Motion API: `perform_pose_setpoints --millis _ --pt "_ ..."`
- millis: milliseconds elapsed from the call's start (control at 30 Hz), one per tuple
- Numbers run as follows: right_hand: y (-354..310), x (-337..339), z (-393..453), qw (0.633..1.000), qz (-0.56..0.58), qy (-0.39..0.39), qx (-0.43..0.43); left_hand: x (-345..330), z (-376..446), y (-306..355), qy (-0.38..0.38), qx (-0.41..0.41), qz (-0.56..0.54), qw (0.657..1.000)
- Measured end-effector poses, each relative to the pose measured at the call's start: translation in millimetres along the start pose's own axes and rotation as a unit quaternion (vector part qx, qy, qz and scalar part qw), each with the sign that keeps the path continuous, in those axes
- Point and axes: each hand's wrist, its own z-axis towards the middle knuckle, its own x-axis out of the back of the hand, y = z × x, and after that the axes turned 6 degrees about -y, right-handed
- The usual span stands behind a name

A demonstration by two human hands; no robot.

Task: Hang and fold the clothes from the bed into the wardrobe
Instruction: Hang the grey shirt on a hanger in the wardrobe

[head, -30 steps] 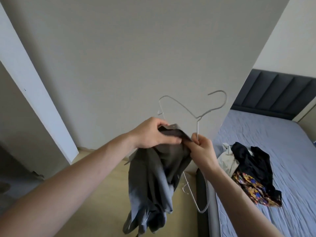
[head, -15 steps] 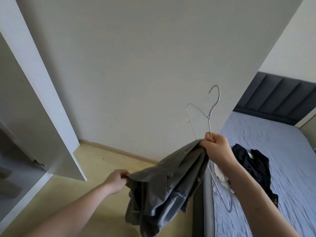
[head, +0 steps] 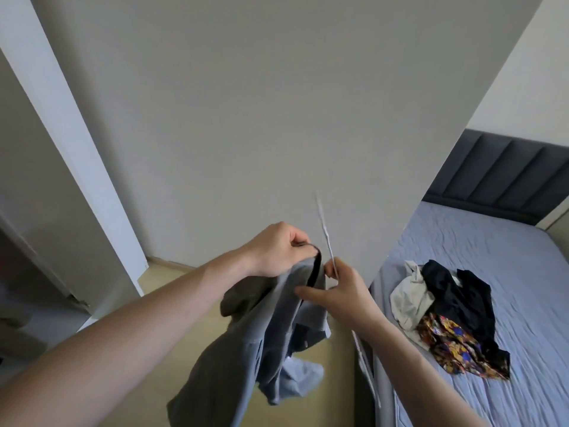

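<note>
The grey shirt [head: 264, 337] hangs in mid-air in front of you, over the wooden floor [head: 332, 383] left of the bed [head: 508, 272]. Your left hand [head: 277, 251] pinches its dark collar edge at the top. Your right hand [head: 341, 291] pinches the thin white hanger [head: 326, 235], seen edge-on, thumb touching the cloth. The wall [head: 246, 118] stands just beyond; a white door edge [head: 77, 155] is far left. More clothes [head: 446, 315] lie on the bed's near side.
</note>
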Motion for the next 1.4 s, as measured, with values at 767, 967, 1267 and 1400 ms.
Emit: perform_pose_setpoints --millis 767,967,1267,1400 --pt "-13.9 35.9 23.6 0.972 0.216 -0.078 -0.042 48.3 -52.8 -134.6 0.022 0.147 0.211 0.966" --pt "-19.1 40.6 22.7 0.958 0.258 -0.107 -0.068 45.5 -37.2 -127.0 0.083 0.118 0.152 0.978" --pt "-21.3 18.7 28.4 0.945 0.318 -0.040 -0.072 21.8 -39.8 -58.1 0.042 0.095 -0.033 0.994" --pt "-28.6 3.9 29.8 0.943 0.322 -0.015 -0.082 -6.9 -53.5 -33.2 -0.091 0.093 -0.096 0.987"
